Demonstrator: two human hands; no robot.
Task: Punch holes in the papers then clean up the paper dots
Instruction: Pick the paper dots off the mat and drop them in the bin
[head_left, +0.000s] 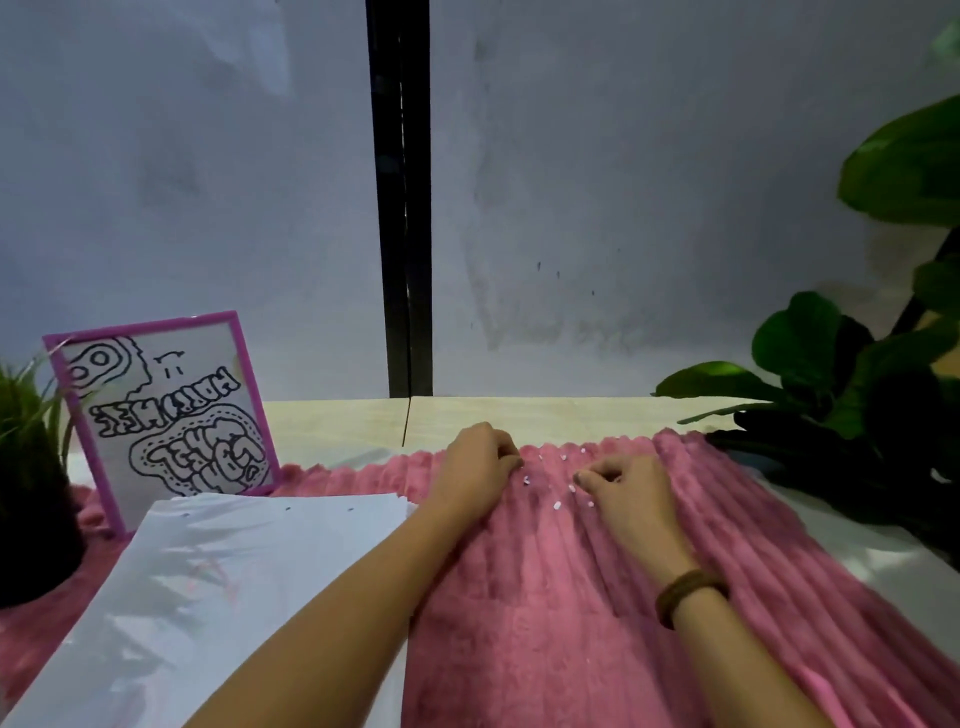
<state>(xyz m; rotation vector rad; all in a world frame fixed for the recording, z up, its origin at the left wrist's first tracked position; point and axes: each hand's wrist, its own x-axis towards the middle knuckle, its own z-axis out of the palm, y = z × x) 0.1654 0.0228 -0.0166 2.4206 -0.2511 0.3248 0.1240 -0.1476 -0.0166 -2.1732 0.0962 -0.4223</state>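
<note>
Head view, left hand: The left hand (480, 462) lies knuckles up on the far part of the pink cloth (545, 597). Its fingers are curled under and the tips touch the fabric. I cannot tell whether they pinch anything.
Head view, right hand: The right hand (626, 486) is just right of the left one, also on the cloth. Its fingers are curled and the thumb and forefinger are drawn together. Whether they hold a dot cannot be made out. A brown wristband (688, 595) sits on the wrist.
Paper dots: The white paper dots (557, 505) lie scattered on the ribbed cloth between the two hands and a little beyond them.
Papers: The white papers (234, 571) lie in a stack at near left, with small punched holes along the far edge.
Surroundings: A pale table (337, 421) carries the cloth. A purple framed drawing (166, 410) stands at far left beside a grass plant (31, 441). A leafy plant (872, 374) is at right. A black post (402, 208) runs up the grey wall.
</note>
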